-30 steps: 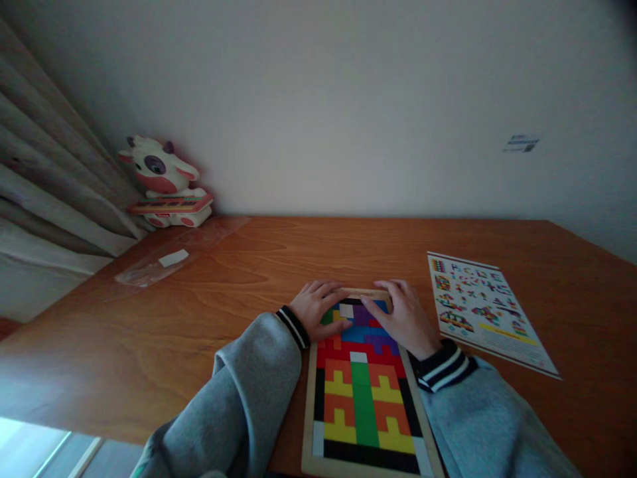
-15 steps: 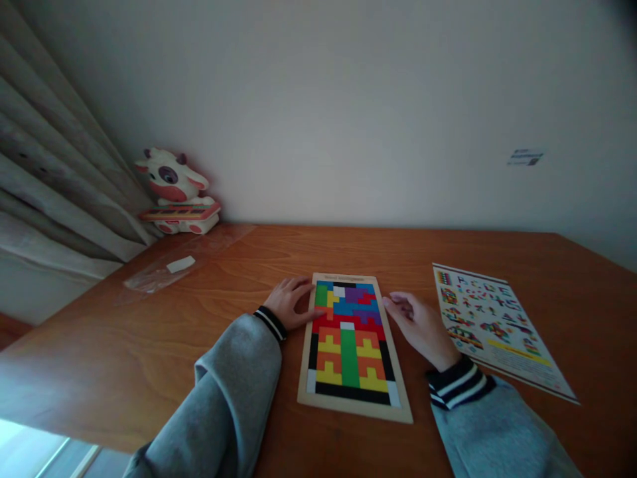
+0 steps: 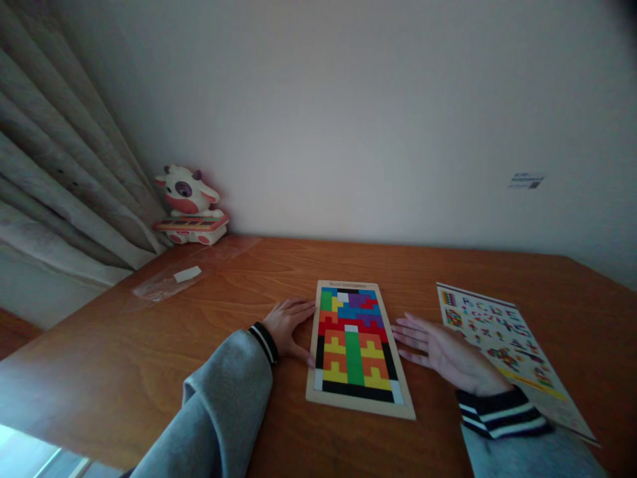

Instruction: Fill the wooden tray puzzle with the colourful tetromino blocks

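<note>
A wooden block puzzle [image 3: 354, 358] lies on the table, its pale frame filled with red, green, orange, yellow, blue, purple, white and black pieces. My left hand [image 3: 291, 330] rests at the puzzle's left edge, thumb and fingers spread, the fingertips against the frame. To the right of the board, my right hand [image 3: 432, 346] is held sideways with its fingers stretched out, the tips close to the frame's right edge. Whether those tips touch the wood I cannot tell. Neither hand grasps anything.
A printed sheet with colourful block patterns [image 3: 507, 345] lies right of my right hand, partly under the forearm. At the back left sits a cow toy with a keyboard [image 3: 192, 206]. A clear plastic bag [image 3: 164, 287] lies in front of it. A curtain [image 3: 70, 172] hangs at the left.
My right hand has opened from curled fingers to straight ones and shifted right and down. My left thumb has moved off the pieces, down to the frame's edge. The view has tilted slightly.
</note>
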A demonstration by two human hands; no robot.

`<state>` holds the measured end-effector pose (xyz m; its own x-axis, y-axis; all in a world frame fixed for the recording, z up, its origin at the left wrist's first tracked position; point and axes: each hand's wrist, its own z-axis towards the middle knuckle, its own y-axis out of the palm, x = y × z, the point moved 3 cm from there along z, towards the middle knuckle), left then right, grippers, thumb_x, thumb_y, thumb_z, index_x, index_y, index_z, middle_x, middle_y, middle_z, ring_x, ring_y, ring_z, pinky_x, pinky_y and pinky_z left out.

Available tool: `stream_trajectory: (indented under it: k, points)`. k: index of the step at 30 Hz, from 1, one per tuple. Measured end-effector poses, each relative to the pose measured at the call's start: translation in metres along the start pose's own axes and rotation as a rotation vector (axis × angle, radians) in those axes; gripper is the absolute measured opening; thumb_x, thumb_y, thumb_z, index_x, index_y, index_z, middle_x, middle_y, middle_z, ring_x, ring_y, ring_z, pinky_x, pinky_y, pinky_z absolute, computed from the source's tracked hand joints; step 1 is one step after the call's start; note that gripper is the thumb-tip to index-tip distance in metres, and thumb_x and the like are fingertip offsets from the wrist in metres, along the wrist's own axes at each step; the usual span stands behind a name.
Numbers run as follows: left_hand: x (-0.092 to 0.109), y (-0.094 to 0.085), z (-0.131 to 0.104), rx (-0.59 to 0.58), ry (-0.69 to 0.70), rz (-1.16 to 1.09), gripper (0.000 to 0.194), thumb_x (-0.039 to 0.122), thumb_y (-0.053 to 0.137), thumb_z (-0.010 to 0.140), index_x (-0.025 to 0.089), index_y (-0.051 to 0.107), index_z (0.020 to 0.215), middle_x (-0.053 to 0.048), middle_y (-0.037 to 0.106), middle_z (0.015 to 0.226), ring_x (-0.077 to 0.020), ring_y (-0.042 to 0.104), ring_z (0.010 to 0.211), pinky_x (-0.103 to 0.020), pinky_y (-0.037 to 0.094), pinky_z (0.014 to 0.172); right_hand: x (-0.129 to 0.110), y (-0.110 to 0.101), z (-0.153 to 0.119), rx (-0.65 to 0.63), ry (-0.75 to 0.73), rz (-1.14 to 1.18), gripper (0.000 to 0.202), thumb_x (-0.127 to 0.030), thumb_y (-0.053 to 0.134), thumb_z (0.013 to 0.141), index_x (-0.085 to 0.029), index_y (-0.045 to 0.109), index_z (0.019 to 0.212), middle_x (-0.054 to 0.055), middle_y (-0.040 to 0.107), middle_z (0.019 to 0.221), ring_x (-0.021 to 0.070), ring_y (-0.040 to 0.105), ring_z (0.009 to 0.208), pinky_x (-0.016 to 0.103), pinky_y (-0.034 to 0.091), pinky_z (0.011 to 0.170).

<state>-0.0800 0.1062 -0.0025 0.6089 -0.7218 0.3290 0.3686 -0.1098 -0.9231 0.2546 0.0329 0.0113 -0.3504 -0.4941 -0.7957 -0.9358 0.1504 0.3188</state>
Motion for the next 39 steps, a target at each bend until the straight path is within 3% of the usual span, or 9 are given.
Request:
stream_trajectory:
  k: [4,13,15,18,21,25,31,36,39]
  points:
    - [0.004,0.006,0.004,0.015,-0.065,0.025,0.112,0.08,0.074,0.051,0.022,0.048,0.143,-0.015,0.049,0.146,-0.0393,0.043,0.133,-0.058,0.032,0.111,0.002,0.008,0.001,-0.021,-0.045,-0.027,0.02,-0.033,0.067,0.087,-0.017,0.07,0.1,0.011,0.076,0.107,0.0207,0.073,0.095,0.032,0.06,0.078]
    - [-0.001,-0.002,0.007,0.238,-0.191,-0.225,0.084,0.073,0.082,0.045,0.027,0.071,0.114,-0.012,0.057,0.136,-0.0363,0.052,0.124,-0.055,0.038,0.108,-0.004,0.05,-0.011,-0.145,-0.329,-0.106,0.074,-0.079,0.03,0.085,-0.025,0.066,0.12,0.011,0.073,0.117,0.0318,0.065,0.115,0.05,0.052,0.094]
    - [-0.026,-0.022,0.001,0.457,-0.326,-0.457,0.063,0.068,0.081,0.054,0.023,0.076,0.098,-0.012,0.063,0.127,-0.032,0.056,0.119,-0.046,0.045,0.103,-0.004,0.063,-0.01,-0.17,-0.403,-0.108,0.074,-0.079,0.028,0.086,-0.029,0.062,0.128,0.009,0.068,0.127,0.0312,0.062,0.119,0.05,0.051,0.096]
    - [-0.079,-0.053,-0.028,0.99,-0.696,-0.819,0.055,0.066,0.077,0.058,0.018,0.073,0.085,-0.01,0.071,0.104,-0.0264,0.063,0.103,-0.033,0.052,0.081,-0.003,0.1,-0.007,-0.24,-0.526,-0.261,0.068,-0.073,0.024,0.092,-0.034,0.047,0.143,0.005,0.055,0.144,0.0265,0.054,0.13,0.048,0.047,0.102]
    - [-0.117,-0.075,-0.063,1.201,-0.858,-0.869,0.057,0.069,0.062,0.069,0.015,0.066,0.087,-0.011,0.07,0.097,-0.0215,0.065,0.087,-0.025,0.049,0.063,0.004,0.153,-0.002,-0.227,-0.763,-0.637,0.063,-0.065,0.032,0.095,-0.029,0.044,0.146,0.005,0.045,0.152,0.0233,0.038,0.141,0.046,0.033,0.115]
    - [-0.14,-0.094,-0.105,1.34,-0.957,-0.915,0.045,0.061,0.048,0.078,0.017,0.057,0.079,-0.006,0.067,0.08,-0.015,0.063,0.067,-0.022,0.044,0.052,0.039,0.22,0.012,-0.19,-0.966,-1.159,0.056,-0.059,0.038,0.096,-0.025,0.056,0.138,0.012,0.049,0.147,0.0272,0.04,0.139,0.049,0.027,0.116]
    - [-0.146,-0.093,-0.115,1.242,-0.957,-0.791,0.041,0.057,0.049,0.079,0.017,0.058,0.074,-0.007,0.066,0.073,-0.0156,0.063,0.062,-0.024,0.047,0.054,0.082,0.247,0.028,-0.19,-1.024,-1.467,0.049,-0.054,0.048,0.094,-0.029,0.056,0.135,0.013,0.047,0.149,0.0323,0.038,0.139,0.061,0.02,0.114]
    - [-0.119,-0.064,-0.081,0.864,-0.76,-0.496,0.036,0.054,0.07,0.069,0.019,0.07,0.076,-0.007,0.071,0.08,-0.0245,0.066,0.083,-0.037,0.052,0.082,0.077,0.235,0.026,-0.265,-1.031,-1.477,0.048,-0.051,0.045,0.095,-0.03,0.054,0.137,0.01,0.045,0.152,0.0303,0.037,0.141,0.058,0.022,0.115]
    - [-0.093,-0.048,-0.063,0.631,-0.6,-0.321,0.032,0.052,0.074,0.069,0.023,0.073,0.082,-0.007,0.074,0.098,-0.0269,0.064,0.101,-0.041,0.045,0.099,0.076,0.217,0.027,-0.162,-1.099,-1.438,0.045,-0.046,0.051,0.093,-0.026,0.057,0.133,0.011,0.049,0.148,0.0302,0.041,0.138,0.054,0.028,0.115]
